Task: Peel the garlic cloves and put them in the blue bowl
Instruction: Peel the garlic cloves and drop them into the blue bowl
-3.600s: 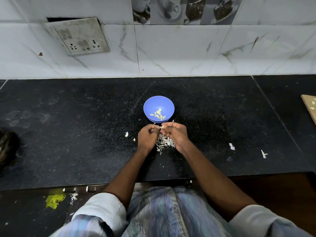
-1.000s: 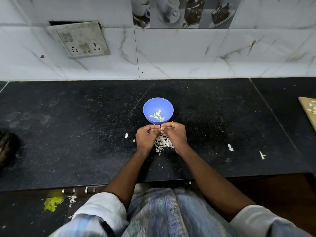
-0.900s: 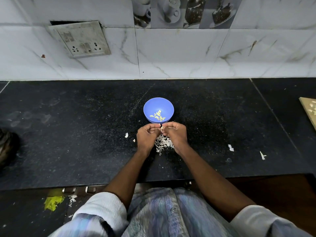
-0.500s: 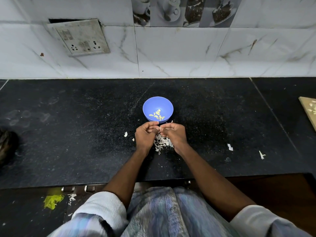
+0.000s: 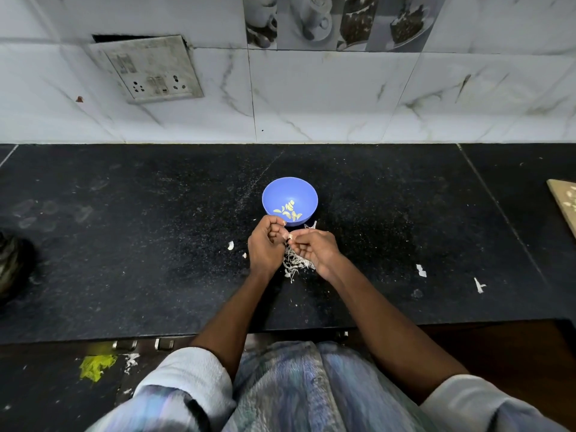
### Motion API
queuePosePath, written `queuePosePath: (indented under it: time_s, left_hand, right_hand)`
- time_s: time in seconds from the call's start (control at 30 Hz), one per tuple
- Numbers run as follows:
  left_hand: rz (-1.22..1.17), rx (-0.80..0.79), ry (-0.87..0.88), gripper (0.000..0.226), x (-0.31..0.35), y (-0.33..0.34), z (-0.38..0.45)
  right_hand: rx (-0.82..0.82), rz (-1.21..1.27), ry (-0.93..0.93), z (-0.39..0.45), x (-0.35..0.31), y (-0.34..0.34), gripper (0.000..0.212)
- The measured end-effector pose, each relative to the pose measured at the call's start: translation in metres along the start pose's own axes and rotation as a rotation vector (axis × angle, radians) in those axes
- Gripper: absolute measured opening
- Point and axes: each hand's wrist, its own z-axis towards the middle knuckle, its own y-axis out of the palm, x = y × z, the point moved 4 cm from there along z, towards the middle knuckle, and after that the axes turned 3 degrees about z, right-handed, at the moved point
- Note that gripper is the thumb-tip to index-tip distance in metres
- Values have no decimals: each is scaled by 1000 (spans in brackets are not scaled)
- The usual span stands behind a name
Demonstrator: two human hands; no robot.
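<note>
A person stands at a black stone counter (image 5: 124, 244) set against a white marbled tile wall (image 5: 311, 98). Both forearms reach forward from pale rolled sleeves, and the hands meet close together near the counter's middle, just in front of the blue bowl (image 5: 304, 198). The left hand (image 5: 265, 244) is curled, knuckles up, its fingers bent in toward the palm and pinching at a small pale piece, apparently a garlic clove (image 5: 290, 236), between the two hands. The right hand (image 5: 314, 249) is also curled, its thumb and fingertips reaching left to pinch the same piece. How much of it is peeled cannot be told. The blue bowl sits upright, touching or just beyond the left knuckles, and holds several peeled cloves (image 5: 288, 212), pale yellow, at its bottom. Under the hands lies a heap of white garlic skins (image 5: 294, 263); stray flakes lie to either side. A grimy switch and socket plate (image 5: 149, 70) hangs on the wall; no writing on it is legible.
</note>
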Motion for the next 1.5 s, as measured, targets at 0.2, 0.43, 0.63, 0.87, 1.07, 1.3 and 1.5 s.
queuePosePath:
  time_s: [0.2, 0.43, 0.63, 0.87, 1.07, 1.3, 1.5]
  left_hand:
    - [-312, 9, -297, 36, -8, 9, 0]
    - [-389, -88, -512, 36, -11, 14, -5]
    - [69, 72, -291, 16, -10, 3, -2]
    - [153, 214, -334, 17, -9, -7, -2]
    - [251, 95, -261, 10, -4, -4, -3]
    - [206, -18, -161, 9, 3, 4, -5]
    - [162, -33, -128, 6, 0, 4, -2]
  right_hand:
    - [-51, -33, -23, 0, 1, 1, 19]
    - [-23, 31, -30, 0, 2, -2, 18]
    - [54, -73, -147, 2, 3, -6, 21]
    - [125, -137, -186, 5, -1, -9, 18]
    - [145, -158, -194, 6, 0, -10, 16]
    - [140, -235, -231, 7, 1, -9, 10]
    - [138, -245, -236, 7, -1, -8, 11]
